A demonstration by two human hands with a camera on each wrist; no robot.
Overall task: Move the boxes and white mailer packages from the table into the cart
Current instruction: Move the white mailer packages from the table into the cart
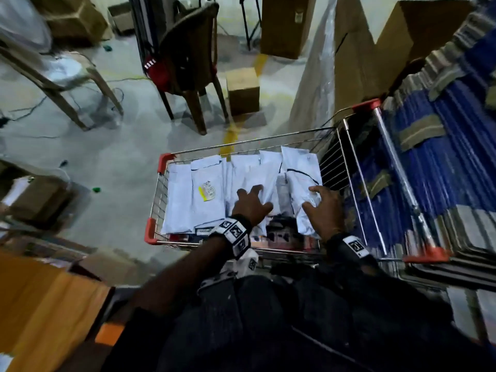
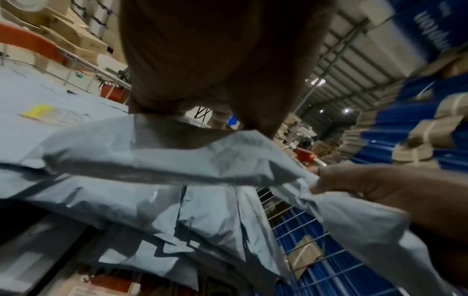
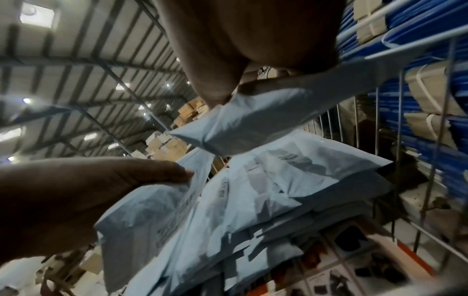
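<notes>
While my left hand (image 1: 251,204) presses flat on the white mailers (image 1: 206,189) in the cart (image 1: 326,130) and my right hand (image 1: 326,208) pinches one mailer (image 1: 303,181) at 3 o'clock, I should lay it down flat so nothing slips off.

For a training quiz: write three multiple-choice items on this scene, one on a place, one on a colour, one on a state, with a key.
1. Where do the white mailer packages lie?
A. in the cart
B. on a chair
C. on the floor

2. What colour are the corner caps of the cart?
A. green
B. red-orange
C. black

3. What is the left hand doing?
A. hanging idle at the side
B. resting on the mailers
C. gripping the cart handle

Key: 1 A, the mailers fill the wire basket; 2 B, the caps show red-orange; 3 B, its spread fingers lie on the pile, beside the right hand.
</notes>
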